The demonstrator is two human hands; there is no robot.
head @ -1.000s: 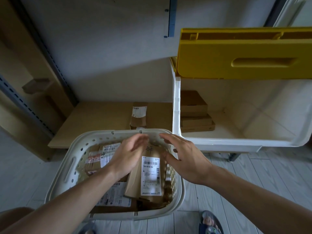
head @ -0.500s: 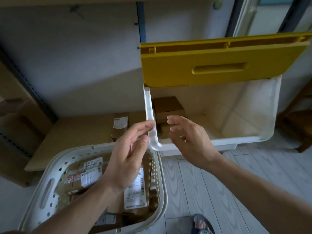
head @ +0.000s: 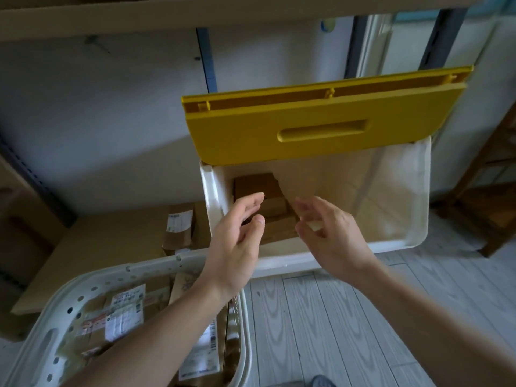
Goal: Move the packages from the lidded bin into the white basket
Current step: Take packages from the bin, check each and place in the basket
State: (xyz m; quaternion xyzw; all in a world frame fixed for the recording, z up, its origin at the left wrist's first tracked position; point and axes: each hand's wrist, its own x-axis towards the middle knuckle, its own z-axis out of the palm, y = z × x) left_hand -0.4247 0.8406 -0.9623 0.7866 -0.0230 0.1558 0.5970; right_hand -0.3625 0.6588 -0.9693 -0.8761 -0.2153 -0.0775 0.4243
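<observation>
The white lidded bin (head: 413, 213) stands on the floor with its yellow lid (head: 321, 127) raised. Brown cardboard packages (head: 258, 184) are stacked in its left back corner. My left hand (head: 237, 241) and my right hand (head: 332, 233) hover over the bin's front rim, fingers relaxed and empty, on either side of the stack. The white perforated basket (head: 69, 311) sits at lower left and holds several labelled brown packages (head: 122, 314).
A labelled cardboard parcel (head: 180, 227) lies on a low wooden shelf (head: 106, 247) left of the bin. A metal rack upright (head: 206, 60) runs up the wall behind. Wooden furniture (head: 491, 208) stands at right. Grey plank floor (head: 321, 325) lies between basket and bin.
Both hands have left the basket, where they released a labelled package, and moved up and right to the open bin. The view has swung right with them.
</observation>
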